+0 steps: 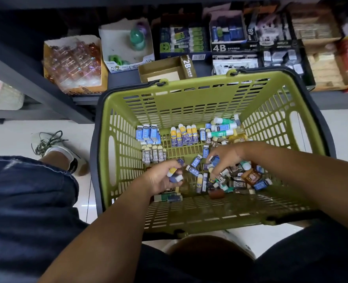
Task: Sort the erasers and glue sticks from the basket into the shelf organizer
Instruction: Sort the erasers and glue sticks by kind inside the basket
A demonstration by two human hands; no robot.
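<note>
While both forearms reach into the basket (189, 103), left hand (160, 179) grip clamped on erasers (176, 176), right hand (227, 155) pinching blue eraser (215, 159).

Shelf boxes (234, 48) are blurred; right hand (225, 158) hides some erasers (236, 177).

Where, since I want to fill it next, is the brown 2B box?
In the head view, the brown 2B box sits on the shelf just beyond the far rim of the green basket, right of the white carton.

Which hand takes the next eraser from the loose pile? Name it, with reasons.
Right. The right hand has its fingers in the loose pile inside the green basket; the left hand sits beside it, full, gripping several erasers.
</note>
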